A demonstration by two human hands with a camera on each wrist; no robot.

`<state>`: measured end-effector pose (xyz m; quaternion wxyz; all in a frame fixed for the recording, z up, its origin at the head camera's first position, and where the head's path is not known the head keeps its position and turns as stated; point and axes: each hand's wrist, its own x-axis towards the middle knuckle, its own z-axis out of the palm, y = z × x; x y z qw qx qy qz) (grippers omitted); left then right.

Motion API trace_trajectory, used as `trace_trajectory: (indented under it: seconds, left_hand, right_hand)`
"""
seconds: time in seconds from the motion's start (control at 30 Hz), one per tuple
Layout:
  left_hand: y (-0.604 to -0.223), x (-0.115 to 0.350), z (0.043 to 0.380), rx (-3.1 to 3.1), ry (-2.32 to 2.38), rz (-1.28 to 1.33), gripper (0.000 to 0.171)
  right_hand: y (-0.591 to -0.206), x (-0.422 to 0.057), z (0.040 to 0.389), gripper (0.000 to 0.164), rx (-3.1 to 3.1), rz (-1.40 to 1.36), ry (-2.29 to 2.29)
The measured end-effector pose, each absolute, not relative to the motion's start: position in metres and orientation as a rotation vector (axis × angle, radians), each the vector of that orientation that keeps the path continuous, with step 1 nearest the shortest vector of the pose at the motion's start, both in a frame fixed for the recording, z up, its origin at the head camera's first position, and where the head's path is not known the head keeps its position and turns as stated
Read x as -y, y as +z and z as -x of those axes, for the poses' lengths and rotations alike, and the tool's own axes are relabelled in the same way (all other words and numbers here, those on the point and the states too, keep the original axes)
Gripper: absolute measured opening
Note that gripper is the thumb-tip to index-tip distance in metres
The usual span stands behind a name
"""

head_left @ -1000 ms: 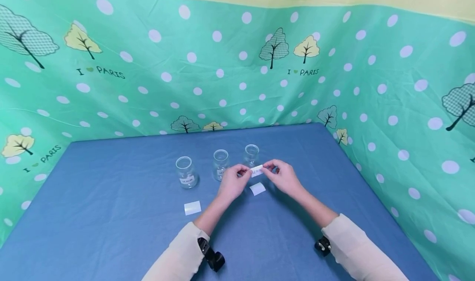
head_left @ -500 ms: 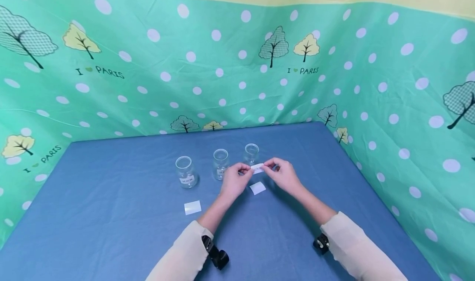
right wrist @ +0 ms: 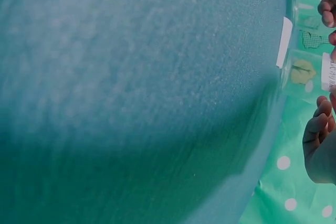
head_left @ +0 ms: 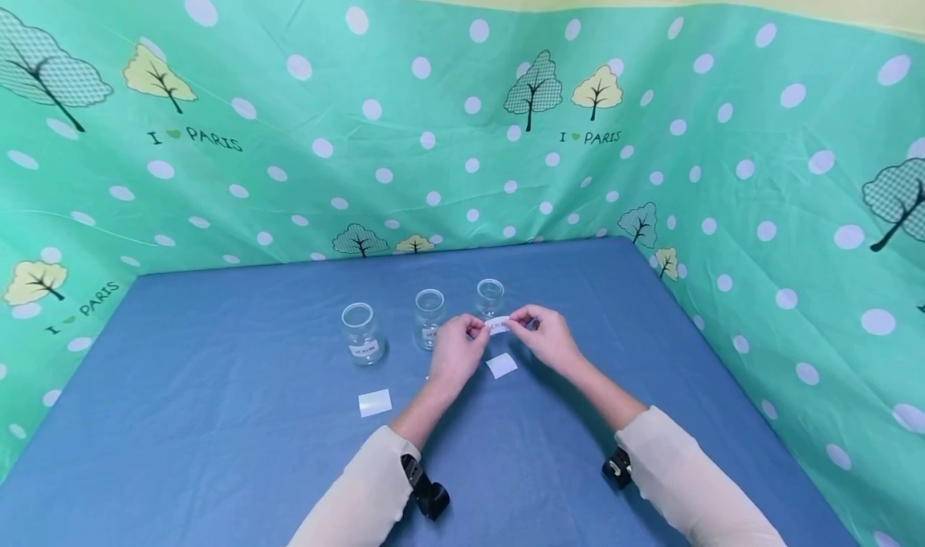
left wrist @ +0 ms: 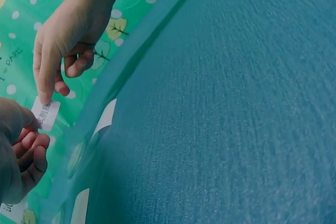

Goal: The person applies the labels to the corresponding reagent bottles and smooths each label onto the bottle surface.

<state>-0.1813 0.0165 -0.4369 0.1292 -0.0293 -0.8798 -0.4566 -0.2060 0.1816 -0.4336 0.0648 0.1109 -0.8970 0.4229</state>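
Note:
A small white label (head_left: 497, 324) with handwritten-looking marks is stretched between both hands. My left hand (head_left: 457, 354) pinches its left end between thumb and finger, and my right hand (head_left: 549, 340) pinches the right end. Just behind the label stands the right glass jar (head_left: 490, 296), its lower part hidden by label and hands; contact between label and glass cannot be told. The label (left wrist: 46, 114) shows its writing in the left wrist view. To the left are the middle glass jar (head_left: 429, 310) and the left glass jar (head_left: 361, 330), both bearing white labels.
On the blue cloth-covered table (head_left: 217, 386) lie two white paper pieces, the left paper (head_left: 374, 402) and the right paper (head_left: 502, 365) below the hands. A white sliver shows beside my left wrist. A green dotted curtain (head_left: 405, 129) rises behind and at the right.
Both hands, still pinching the label, have shifted slightly away from me toward the right jar. A white sliver has come into sight beside the left wrist. Jars and papers stay put.

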Motion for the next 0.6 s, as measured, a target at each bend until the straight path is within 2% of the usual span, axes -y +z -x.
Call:
trace_trajectory:
  seconds: [0.6]
  left_hand:
    - [-0.4406, -0.0171, 0.1837, 2.603, -1.061, 0.106, 0.010]
  right_hand:
    - [-0.4390, -0.1802, 0.2131, 0.015, 2.705, -0.328, 1.255]
